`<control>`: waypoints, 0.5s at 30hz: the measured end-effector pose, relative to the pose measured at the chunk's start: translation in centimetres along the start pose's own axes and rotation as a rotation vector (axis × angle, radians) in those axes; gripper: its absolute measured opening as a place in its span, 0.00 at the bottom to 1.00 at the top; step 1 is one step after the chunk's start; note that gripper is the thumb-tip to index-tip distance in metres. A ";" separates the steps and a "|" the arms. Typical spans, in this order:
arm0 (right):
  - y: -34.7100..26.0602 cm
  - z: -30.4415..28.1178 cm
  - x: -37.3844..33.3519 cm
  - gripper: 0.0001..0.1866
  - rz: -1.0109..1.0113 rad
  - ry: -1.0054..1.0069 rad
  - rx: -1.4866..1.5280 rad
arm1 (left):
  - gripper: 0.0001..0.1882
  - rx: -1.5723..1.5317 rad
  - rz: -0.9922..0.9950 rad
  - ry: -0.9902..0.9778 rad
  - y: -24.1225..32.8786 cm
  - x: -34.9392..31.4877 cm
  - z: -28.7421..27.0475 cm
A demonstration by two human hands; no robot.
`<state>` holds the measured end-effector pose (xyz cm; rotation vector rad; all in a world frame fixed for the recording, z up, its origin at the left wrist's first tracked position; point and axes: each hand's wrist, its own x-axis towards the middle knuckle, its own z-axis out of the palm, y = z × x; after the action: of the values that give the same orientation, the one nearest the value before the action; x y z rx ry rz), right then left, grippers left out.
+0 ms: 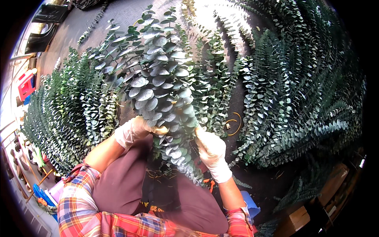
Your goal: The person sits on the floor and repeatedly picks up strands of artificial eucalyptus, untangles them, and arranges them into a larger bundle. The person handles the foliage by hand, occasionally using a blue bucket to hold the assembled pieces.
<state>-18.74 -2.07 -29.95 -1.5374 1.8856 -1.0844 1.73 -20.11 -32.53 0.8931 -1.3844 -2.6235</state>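
A bunch of eucalyptus branches [160, 85] with round grey-green leaves stands in front of me, its tops pointing away and its lower end hanging between my knees. My left hand [138, 129], in a pale thin glove, is closed on the left side of the bunch, and leaves hide part of its fingers. On the other side my gloved right hand [211, 150] grips the bunch, thumb and fingers drawn together at its edge. The stems inside both grips are covered by foliage.
Large piles of eucalyptus [284, 94] lie to the right, with another eucalyptus heap [75, 106] at the left. Yellow bands [235, 123] lie on the dark floor. Cardboard boxes [299, 218] stand at the lower right, and a blue object [249, 203] sits beside my right forearm.
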 end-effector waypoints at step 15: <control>0.3 1.3 0.9 0.22 0.073 -0.135 0.200 | 0.46 -0.297 -0.071 0.042 4.1 1.2 2.8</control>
<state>-18.14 -3.30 -30.87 -1.3836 1.6761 -1.0734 -1.64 -20.88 -28.72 0.9630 -0.9343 -2.7438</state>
